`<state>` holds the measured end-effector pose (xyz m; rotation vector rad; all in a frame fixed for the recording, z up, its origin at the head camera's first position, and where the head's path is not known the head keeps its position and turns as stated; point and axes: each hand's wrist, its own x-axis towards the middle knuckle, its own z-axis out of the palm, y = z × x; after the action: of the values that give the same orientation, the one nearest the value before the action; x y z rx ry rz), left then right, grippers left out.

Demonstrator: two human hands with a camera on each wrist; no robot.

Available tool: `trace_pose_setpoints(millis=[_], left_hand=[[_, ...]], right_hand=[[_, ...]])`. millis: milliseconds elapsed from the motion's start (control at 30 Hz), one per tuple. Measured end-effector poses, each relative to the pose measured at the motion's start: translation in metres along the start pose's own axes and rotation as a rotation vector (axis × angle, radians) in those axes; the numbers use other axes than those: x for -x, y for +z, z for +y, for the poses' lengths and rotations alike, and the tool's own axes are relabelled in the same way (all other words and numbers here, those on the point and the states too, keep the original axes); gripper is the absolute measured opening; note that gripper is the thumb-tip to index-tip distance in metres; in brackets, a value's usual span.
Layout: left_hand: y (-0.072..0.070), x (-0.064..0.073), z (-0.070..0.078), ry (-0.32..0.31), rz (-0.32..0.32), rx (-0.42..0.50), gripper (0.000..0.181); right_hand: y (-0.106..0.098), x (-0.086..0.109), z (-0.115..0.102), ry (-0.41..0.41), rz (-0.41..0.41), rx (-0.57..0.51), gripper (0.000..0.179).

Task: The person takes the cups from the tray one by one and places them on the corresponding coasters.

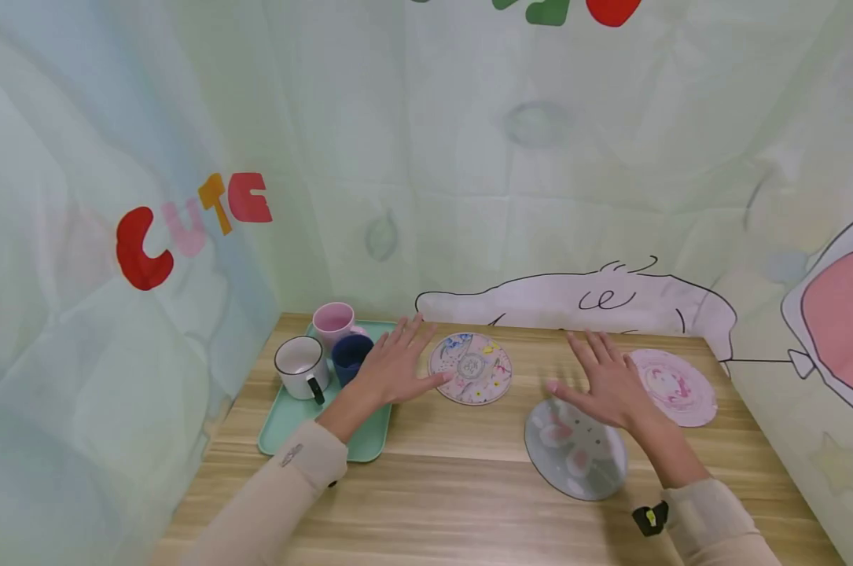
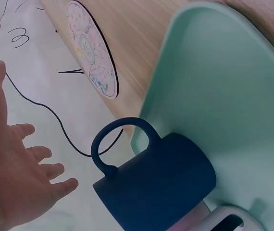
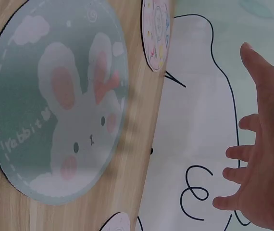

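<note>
The left hand [image 1: 398,368] and right hand [image 1: 604,385] both hold nothing, palms down with fingers straight and spread. Seen from the head, the left hand overlaps the blue mug [image 1: 347,352]; its own wrist view shows it apart from the mug. The right hand hovers over the 12 o'clock edge of the rabbit mat [image 1: 583,460].

The mat lies flat on the table [image 1: 461,503]. It is round, grey-green and dark-edged, printed with white clouds, a dashed white border, the word "rabbit" and a white rabbit with pink inner ears, pink cheeks and a bow. From it, the floral mat [image 1: 476,385] lies at 10 o'clock, pale pink with blue, yellow and red flowers, and the pink mat [image 1: 688,393], swirled with deeper pink, at 2 o'clock.

At 9 o'clock from the rabbit mat is the mint tray [image 1: 281,428], holding three upright mugs grouped closely: the matt navy blue mug at 1 o'clock, the pink mug [image 1: 332,321] at 12, and the white mug [image 1: 300,379], dark-rimmed, at 10, its black handle pointing to 5. Whether the mugs touch is unclear.
</note>
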<state>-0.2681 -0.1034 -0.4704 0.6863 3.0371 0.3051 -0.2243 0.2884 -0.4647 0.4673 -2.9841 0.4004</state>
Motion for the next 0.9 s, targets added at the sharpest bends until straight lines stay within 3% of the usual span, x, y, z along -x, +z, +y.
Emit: trace_pose_setpoints(millis=[333,500,900], left_hand=[[-0.006,0.011,-0.006,0.015,0.036,-0.056,0.097],[-0.012,0.015,-0.017,-0.001,0.049,-0.082,0.096],[-0.031,0.037,-0.051,-0.014,0.099,-0.018,0.095]], right_hand=[[0.007,0.004,-0.005,-0.025,0.011,-0.004,0.102],[0.009,0.006,-0.008,-0.045,0.005,-0.016,0.102],[0.013,0.014,-0.007,-0.051,-0.039,-0.009,0.102]])
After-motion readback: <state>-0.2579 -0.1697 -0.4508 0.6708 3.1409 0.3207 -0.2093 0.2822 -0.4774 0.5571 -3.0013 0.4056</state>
